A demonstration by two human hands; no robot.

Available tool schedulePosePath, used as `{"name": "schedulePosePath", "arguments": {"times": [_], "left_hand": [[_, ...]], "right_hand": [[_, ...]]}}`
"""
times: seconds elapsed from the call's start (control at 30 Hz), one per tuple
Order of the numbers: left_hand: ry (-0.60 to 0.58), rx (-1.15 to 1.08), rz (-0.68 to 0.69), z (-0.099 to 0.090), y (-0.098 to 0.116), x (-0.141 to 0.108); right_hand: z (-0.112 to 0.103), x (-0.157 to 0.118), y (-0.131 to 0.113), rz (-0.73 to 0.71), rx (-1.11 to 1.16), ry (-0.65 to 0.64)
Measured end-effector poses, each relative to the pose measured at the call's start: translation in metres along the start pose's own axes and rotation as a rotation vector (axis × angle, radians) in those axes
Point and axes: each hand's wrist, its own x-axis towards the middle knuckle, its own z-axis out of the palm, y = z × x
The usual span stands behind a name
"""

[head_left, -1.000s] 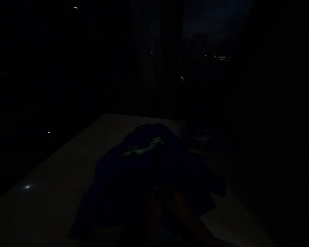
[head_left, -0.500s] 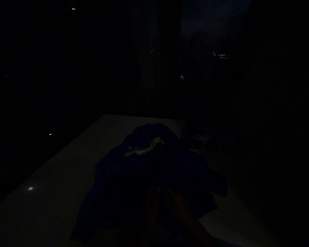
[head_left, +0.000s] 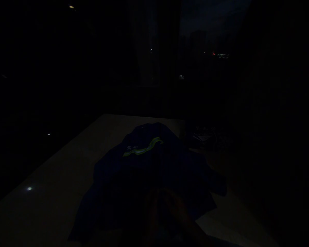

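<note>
The scene is very dark. A dark blue jacket with a yellow-green and silver reflective stripe lies spread out, its sleeves reaching to the lower left and the right. Small pale marks show just above the stripe. Over the jacket's lower middle are my left hand and my right hand, close together. Their fingers fade into the shadow, so I cannot make out whether they pinch the cloth or something small.
Under the jacket is a pale table with a bright reflection near its left edge. Behind the jacket on the right sits a dark patterned item, perhaps a bag. Windows at the back show a dim sky and small lights.
The view has shifted very slightly. Both hands stay over the jacket's lower middle, and the jacket lies as before.
</note>
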Motion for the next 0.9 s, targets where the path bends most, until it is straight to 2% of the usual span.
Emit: {"name": "schedulePosePath", "arguments": {"times": [0.13,0.33,0.43,0.53,0.67,0.8,0.9], "left_hand": [[0.025,-0.052,-0.034,0.003,-0.004,-0.003],[-0.094,0.174,0.073,0.0,0.023,-0.003],[-0.107,0.215,0.077,-0.001,0.032,-0.003],[-0.068,0.197,0.031,-0.003,0.032,-0.004],[-0.048,0.177,0.048,-0.004,0.026,-0.008],[-0.05,0.157,0.057,-0.003,0.014,-0.008],[-0.087,0.138,0.087,-0.008,0.0,-0.009]], "right_hand": [[-0.01,0.0,-0.012,-0.008,-0.113,-0.064],[-0.029,0.013,-0.055,-0.119,-0.641,-0.156],[-0.03,0.02,-0.069,-0.157,-0.768,-0.246],[-0.029,0.024,-0.076,-0.125,-0.853,-0.339],[-0.029,0.022,-0.069,-0.083,-0.812,-0.358],[-0.027,0.017,-0.048,-0.086,-0.661,-0.281],[-0.022,0.015,-0.029,-0.146,-0.601,-0.227]]}}
